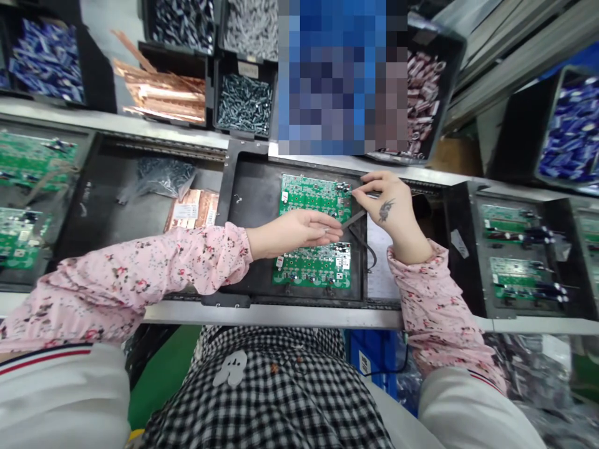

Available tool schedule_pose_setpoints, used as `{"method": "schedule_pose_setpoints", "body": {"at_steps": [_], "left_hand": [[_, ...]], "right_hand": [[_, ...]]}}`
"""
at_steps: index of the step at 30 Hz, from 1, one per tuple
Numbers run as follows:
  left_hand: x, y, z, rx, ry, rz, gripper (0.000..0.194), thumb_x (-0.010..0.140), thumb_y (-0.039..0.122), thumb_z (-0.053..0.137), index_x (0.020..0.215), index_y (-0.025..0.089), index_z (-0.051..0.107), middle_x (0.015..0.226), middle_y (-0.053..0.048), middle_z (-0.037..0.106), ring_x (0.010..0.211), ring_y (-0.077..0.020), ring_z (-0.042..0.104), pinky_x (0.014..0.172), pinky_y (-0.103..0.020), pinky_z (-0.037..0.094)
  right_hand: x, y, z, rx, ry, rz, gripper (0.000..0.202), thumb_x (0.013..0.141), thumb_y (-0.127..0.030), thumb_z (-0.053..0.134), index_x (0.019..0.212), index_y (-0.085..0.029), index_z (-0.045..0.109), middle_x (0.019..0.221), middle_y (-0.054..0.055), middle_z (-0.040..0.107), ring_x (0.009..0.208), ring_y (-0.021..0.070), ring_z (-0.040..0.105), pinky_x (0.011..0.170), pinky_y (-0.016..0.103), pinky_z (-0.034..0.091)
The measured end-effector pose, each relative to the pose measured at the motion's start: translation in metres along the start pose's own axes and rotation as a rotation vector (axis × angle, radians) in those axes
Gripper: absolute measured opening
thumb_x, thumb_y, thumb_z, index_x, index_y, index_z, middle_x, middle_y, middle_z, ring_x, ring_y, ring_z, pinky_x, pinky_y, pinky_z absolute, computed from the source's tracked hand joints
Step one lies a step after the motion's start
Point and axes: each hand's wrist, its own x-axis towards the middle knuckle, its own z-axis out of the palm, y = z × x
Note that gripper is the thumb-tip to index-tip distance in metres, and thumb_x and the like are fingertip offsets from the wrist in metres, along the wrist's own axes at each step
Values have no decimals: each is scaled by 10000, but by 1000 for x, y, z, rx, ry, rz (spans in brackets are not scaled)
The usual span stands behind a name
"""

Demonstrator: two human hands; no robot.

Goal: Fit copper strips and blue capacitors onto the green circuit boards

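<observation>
Two green circuit boards lie one above the other in a black tray (253, 262): the upper circuit board (306, 193) and the lower circuit board (311, 268). My left hand (304, 231) reaches over the gap between them, palm turned up and fingers stretched out; a small shiny bit seems to show near its fingers, too small to name. At the upper board's right end, my right hand (386, 202) has thumb and forefinger brought together by small black parts. Whatever they pinch is hidden. A grey flat cable (362, 240) curls between the hands and over the tray's right edge.
Behind the tray stand bins of dark screw-like parts (246, 103), copper strips (173, 93) and blue components (47, 59). A plastic bag (161, 178) and a copper-coloured pack (191, 209) lie left. More boarded trays (519, 249) sit right, a paper sheet (381, 262) nearer.
</observation>
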Motion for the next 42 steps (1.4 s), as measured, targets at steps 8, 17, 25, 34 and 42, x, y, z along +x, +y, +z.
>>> {"method": "schedule_pose_setpoints", "body": {"at_steps": [8, 17, 25, 34, 42], "left_hand": [[-2, 2, 4, 165, -34, 11, 59, 1007, 95, 553, 1054, 131, 543, 885, -64, 724, 785, -105, 696, 805, -257, 535], [-1, 3, 2, 408, -49, 169, 182, 947, 109, 625, 766, 117, 638, 646, 38, 549, 558, -49, 483, 585, -184, 405], [-4, 4, 5, 215, 41, 81, 105, 991, 79, 575, 901, 113, 617, 760, -26, 680, 605, -67, 603, 639, -193, 479], [-3, -11, -5, 434, 0, 332, 201, 946, 165, 679, 1104, 153, 555, 748, 1, 683, 660, -115, 657, 662, -234, 526], [-19, 69, -30, 1357, 449, 668, 213, 1014, 343, 549, 981, 161, 655, 886, -91, 683, 857, -228, 643, 852, -351, 456]], "right_hand": [[-3, -3, 3, -21, 17, -9, 84, 780, -247, 702, 706, -223, 734, 998, 78, 742, 932, 268, 688, 862, 455, 551], [2, -12, 8, -155, -8, -41, 128, 773, -232, 647, 651, -228, 689, 978, 80, 743, 846, 265, 679, 797, 446, 545], [-24, -55, -16, -80, -1, -259, 314, 934, -360, 587, 1153, -174, 713, 1240, 173, 683, 1116, 327, 664, 936, 511, 559], [-78, -87, -15, 238, 93, -399, 139, 938, -282, 635, 982, -305, 765, 1014, 48, 771, 891, 225, 748, 773, 379, 644], [-108, -70, -35, 181, 260, -303, 108, 920, -274, 656, 863, -300, 745, 981, 43, 746, 861, 228, 723, 739, 383, 622]]}}
